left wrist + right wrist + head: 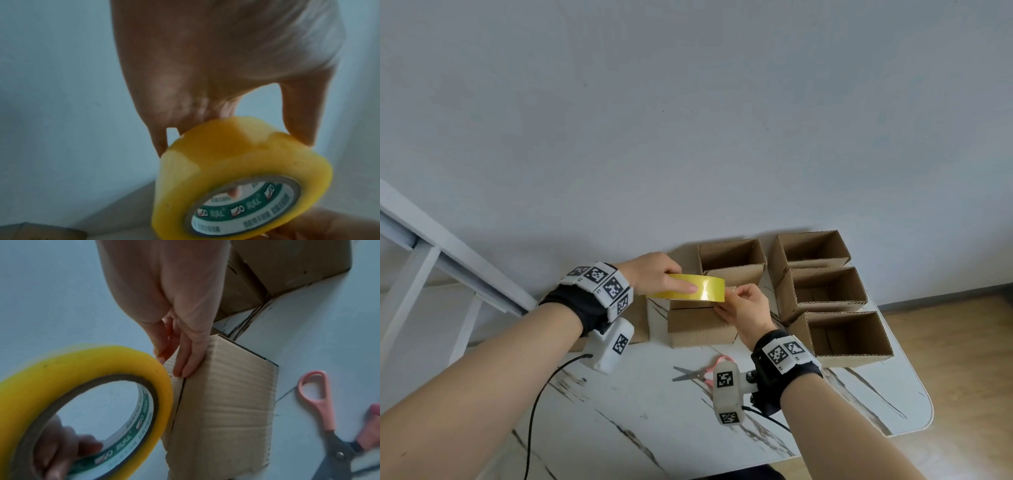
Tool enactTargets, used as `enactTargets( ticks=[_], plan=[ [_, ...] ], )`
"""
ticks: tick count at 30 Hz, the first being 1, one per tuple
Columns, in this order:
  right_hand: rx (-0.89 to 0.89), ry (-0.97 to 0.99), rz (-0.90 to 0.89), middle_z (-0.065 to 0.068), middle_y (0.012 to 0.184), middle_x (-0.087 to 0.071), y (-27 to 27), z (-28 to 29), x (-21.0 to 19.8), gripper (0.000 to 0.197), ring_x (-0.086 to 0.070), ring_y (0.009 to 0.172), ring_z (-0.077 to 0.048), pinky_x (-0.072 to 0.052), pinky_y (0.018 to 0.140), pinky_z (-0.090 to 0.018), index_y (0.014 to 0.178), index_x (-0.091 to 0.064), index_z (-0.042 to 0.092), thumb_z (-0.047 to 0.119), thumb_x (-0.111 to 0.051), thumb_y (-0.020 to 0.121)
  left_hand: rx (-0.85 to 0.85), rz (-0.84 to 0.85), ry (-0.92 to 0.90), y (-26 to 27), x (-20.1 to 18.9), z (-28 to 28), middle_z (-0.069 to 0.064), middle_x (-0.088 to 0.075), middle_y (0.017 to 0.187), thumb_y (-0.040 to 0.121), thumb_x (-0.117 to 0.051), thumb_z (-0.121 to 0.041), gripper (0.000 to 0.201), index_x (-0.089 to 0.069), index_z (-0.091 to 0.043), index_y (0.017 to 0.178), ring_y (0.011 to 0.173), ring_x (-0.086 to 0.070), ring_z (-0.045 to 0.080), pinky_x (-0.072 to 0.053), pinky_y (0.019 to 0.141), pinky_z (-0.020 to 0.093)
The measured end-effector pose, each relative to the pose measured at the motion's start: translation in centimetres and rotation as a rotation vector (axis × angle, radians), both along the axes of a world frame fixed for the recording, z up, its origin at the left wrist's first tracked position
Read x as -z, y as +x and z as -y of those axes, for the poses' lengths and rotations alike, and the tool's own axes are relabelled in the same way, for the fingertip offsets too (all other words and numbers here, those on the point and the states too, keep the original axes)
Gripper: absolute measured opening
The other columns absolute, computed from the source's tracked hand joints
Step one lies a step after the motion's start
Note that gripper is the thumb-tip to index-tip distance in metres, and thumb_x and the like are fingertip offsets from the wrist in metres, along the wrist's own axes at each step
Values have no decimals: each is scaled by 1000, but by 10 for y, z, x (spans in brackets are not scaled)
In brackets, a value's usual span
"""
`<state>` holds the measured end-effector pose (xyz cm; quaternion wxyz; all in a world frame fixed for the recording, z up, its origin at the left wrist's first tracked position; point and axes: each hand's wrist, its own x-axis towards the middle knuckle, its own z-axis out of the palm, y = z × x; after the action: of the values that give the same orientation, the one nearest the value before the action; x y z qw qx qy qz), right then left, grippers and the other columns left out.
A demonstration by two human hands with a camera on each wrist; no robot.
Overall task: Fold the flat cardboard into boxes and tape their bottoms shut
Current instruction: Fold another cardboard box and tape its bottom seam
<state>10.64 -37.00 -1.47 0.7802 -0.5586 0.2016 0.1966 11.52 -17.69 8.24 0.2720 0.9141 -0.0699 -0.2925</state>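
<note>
Left hand point(654, 274) grips yellow tape roll point(695, 288) above upturned brown cardboard box point(700, 327); right hand point(746, 313) pinches tape end, fingers pressing box's flap seam on marbled worktop point(654, 404).

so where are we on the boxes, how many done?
Done: four open boxes stand by the wall. In hand: fifth box flaps-up, seam untaped; left hand grips tape roll, right hand pinches its end. Left: tape, then cut; scissors unused.

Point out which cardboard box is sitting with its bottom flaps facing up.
The box under the hands, left of the three-box column: its closed flaps face up, while the other four show open, hollow tops.
</note>
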Motion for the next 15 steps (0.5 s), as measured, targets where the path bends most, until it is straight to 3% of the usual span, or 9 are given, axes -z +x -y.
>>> enactTargets(
  ticks=[4,8,12,15],
  plan=[
    [21,43,-16,-17,89,-60,4,6,4,22,-65,84,-32,-59,74,-43,78,-40,10,-1,-52,93,-38,68,-37,-5,7,-8,-2,-38,57,59,-49,-74,60,-47,-14,60,53,-37,12,-28,56,25],
    [20,58,-44,-16,86,-57,5,9,7,21,-65,80,-28,-56,80,-47,80,-40,11,0,-51,94,-92,157,23,-2,7,-14,-2,-36,52,53,-47,-81,64,-44,-16,52,49,-36,13,-28,53,26],
    [5,106,-85,-16,87,-58,4,8,2,15,-63,88,-28,-54,86,-47,88,-44,9,3,-57,92,-82,185,64,-1,8,-10,0,-32,53,50,-43,-85,71,-42,-14,53,52,-33,16,-26,54,28],
    [-6,67,-74,-21,105,-53,3,8,3,35,-61,107,-36,-55,86,-45,104,-43,6,-3,-68,81,-69,197,17,-5,11,-6,-1,-36,53,59,-49,-76,64,-49,-12,56,52,-36,15,-28,55,28]
  ],
)
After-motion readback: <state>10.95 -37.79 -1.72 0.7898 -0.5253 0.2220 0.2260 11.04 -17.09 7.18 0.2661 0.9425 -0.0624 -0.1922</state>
